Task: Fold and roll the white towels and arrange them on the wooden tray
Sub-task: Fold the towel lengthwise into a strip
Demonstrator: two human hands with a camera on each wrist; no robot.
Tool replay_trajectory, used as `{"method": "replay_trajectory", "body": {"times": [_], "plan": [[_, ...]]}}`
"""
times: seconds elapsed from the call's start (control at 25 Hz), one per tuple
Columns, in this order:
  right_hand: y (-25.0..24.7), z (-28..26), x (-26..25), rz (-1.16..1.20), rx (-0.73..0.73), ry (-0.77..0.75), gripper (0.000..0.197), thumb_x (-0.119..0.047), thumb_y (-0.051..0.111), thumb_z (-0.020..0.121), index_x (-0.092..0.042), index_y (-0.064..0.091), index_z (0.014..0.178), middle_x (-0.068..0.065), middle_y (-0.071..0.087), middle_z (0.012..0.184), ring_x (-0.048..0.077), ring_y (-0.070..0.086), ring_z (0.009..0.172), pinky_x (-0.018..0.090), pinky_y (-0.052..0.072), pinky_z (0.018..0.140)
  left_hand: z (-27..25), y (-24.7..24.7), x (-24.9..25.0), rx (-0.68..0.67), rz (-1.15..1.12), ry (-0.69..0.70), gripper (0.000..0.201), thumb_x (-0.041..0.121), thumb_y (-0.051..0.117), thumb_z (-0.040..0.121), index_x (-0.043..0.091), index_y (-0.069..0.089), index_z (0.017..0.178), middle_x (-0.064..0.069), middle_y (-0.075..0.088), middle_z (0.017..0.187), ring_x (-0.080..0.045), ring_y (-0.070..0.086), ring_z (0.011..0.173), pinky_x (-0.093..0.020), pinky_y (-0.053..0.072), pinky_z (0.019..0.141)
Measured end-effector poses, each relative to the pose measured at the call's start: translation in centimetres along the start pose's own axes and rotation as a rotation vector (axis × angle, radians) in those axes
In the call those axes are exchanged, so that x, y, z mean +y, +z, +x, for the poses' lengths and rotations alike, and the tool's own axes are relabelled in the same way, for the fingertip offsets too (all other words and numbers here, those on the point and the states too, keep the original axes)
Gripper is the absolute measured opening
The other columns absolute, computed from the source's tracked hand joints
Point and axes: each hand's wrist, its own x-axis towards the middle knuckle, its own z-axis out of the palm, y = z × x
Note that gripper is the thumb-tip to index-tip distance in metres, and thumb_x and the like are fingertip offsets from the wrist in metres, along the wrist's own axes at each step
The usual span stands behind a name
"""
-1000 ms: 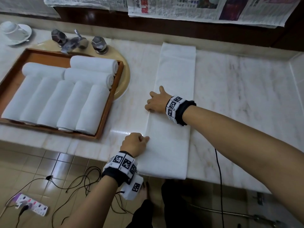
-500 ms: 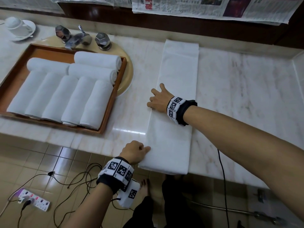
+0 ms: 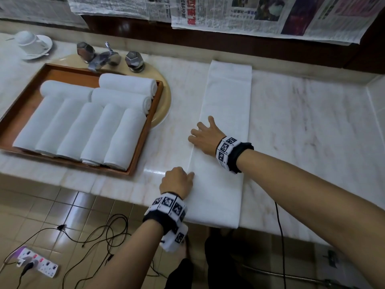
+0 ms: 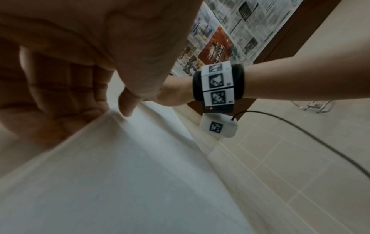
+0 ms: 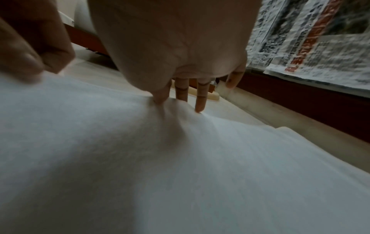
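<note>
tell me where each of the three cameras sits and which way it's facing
Head: worn high, looking down at the marble counter, both forearms, left hand and right hand.
Left wrist: under the palm, facing the curled fingers and the right wristband.
Right wrist: under the palm, facing the spread fingers.
All share the long folded white towel.

Head view: left end of the wooden tray [image 3: 143,140] is cut off by the frame edge. Fingertips of the left hand [image 3: 177,181] are hidden under its knuckles at the folded towel [image 3: 225,126] edge. Newspaper [image 3: 260,15] print above the towel is too small to be read. Right wrist view: the right hand [image 5: 180,47] is cropped at the top, and the towel below it is blurred. The lowest layers of the towel fold cannot be counted.
</note>
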Motion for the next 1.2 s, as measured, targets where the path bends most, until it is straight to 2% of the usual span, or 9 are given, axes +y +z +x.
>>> {"method": "replay_trajectory", "body": {"times": [0.16, 0.28, 0.36, 0.44, 0.56, 0.72, 0.88, 1.04, 1.2], "plan": [[0.4, -0.2, -0.1, 0.252, -0.028, 0.08, 0.042, -0.01, 0.043, 0.094, -0.022, 0.044, 0.134, 0.006, 0.037, 0.144, 0.026, 0.032, 0.134, 0.061, 0.019, 0.106, 0.9, -0.4, 1.1, -0.021, 0.027, -0.063, 0.027, 0.033, 0.05, 0.088, 0.013, 0.062, 0.099, -0.008, 0.064, 0.104, -0.031, 0.061, 0.093, -0.038, 0.052, 0.083], [2.5, -2.7, -0.1, 0.578, -0.024, 0.445, 0.054, -0.029, 0.035, 0.102, -0.022, 0.016, 0.152, 0.0, 0.003, 0.162, 0.017, 0.002, 0.148, 0.061, 0.006, 0.113, 1.0, -0.7, 2.3, 0.087, 0.137, 0.003, 0.032, 0.027, 0.052, 0.089, 0.01, 0.052, 0.117, -0.01, 0.053, 0.122, -0.031, 0.051, 0.111, -0.04, 0.045, 0.087], [4.1, -4.6, 1.2, 0.722, -0.102, 0.661, 0.061, -0.032, 0.029, 0.103, -0.017, -0.001, 0.154, -0.002, -0.015, 0.161, 0.016, -0.013, 0.148, 0.064, -0.002, 0.114, 1.9, -0.3, 5.0, 0.16, 0.135, 0.153, 0.056, 0.033, 0.046, 0.096, 0.007, 0.03, 0.143, -0.013, 0.026, 0.152, -0.034, 0.024, 0.139, -0.045, 0.029, 0.11], [5.5, -6.0, 2.2, 0.778, -0.208, 0.714, 0.064, -0.037, 0.023, 0.104, -0.014, -0.01, 0.153, -0.002, -0.025, 0.159, 0.015, -0.021, 0.146, 0.065, -0.007, 0.112, 3.3, 0.7, 8.1, 0.02, 0.109, 0.409, 0.066, 0.043, 0.028, 0.102, 0.012, 0.0, 0.154, -0.003, -0.012, 0.162, -0.025, -0.01, 0.148, -0.047, 0.001, 0.118], [6.9, -6.9, 2.2, 0.773, -0.244, 0.657, 0.067, -0.043, 0.018, 0.104, -0.013, -0.017, 0.151, -0.001, -0.03, 0.157, 0.012, -0.024, 0.145, 0.066, -0.007, 0.112, 6.3, 2.1, 9.1, -0.159, 0.276, 0.658, 0.061, 0.045, 0.014, 0.104, 0.022, -0.014, 0.153, 0.003, -0.027, 0.157, -0.018, -0.024, 0.145, -0.047, -0.014, 0.117], [7.2, -7.1, 2.2, 0.759, -0.248, 0.656, 0.067, -0.045, 0.018, 0.103, -0.013, -0.016, 0.152, -0.002, -0.03, 0.156, 0.011, -0.025, 0.144, 0.067, -0.009, 0.111, 8.7, 0.4, 9.8, 0.001, 0.122, 0.124, 0.067, 0.048, 0.014, 0.102, 0.015, -0.018, 0.151, -0.002, -0.032, 0.155, -0.022, -0.029, 0.143, -0.051, -0.016, 0.116], [7.4, -6.9, 2.2, 0.737, -0.239, 0.665, 0.067, -0.049, 0.013, 0.102, -0.014, -0.016, 0.152, -0.001, -0.029, 0.157, 0.012, -0.025, 0.144, 0.069, -0.012, 0.109, 9.2, 0.8, 12.8, -0.173, 0.187, 0.69, 0.059, 0.043, 0.01, 0.103, 0.022, -0.012, 0.153, 0.006, -0.025, 0.158, -0.015, -0.022, 0.146, -0.049, -0.011, 0.119], [7.3, -6.7, 2.0, 0.745, -0.255, 0.686, 0.071, -0.049, 0.017, 0.101, -0.012, -0.016, 0.152, 0.002, -0.032, 0.156, 0.015, -0.028, 0.144, 0.068, -0.011, 0.11, 12.4, -1.9, 12.0, -0.021, 0.129, 0.168, 0.064, 0.046, 0.012, 0.103, 0.017, -0.014, 0.153, 0.0, -0.027, 0.158, -0.021, -0.024, 0.145, -0.052, -0.014, 0.117], [6.6, -5.9, 2.4, 0.749, -0.254, 0.694, 0.076, -0.052, 0.022, 0.1, -0.008, -0.011, 0.152, 0.008, -0.026, 0.158, 0.019, -0.024, 0.145, 0.066, -0.012, 0.111, 10.9, -0.9, 11.3, -0.155, 0.47, 0.684, 0.058, 0.045, 0.01, 0.103, 0.029, -0.016, 0.152, 0.006, -0.029, 0.157, -0.015, -0.024, 0.145, -0.049, -0.012, 0.118]]}}
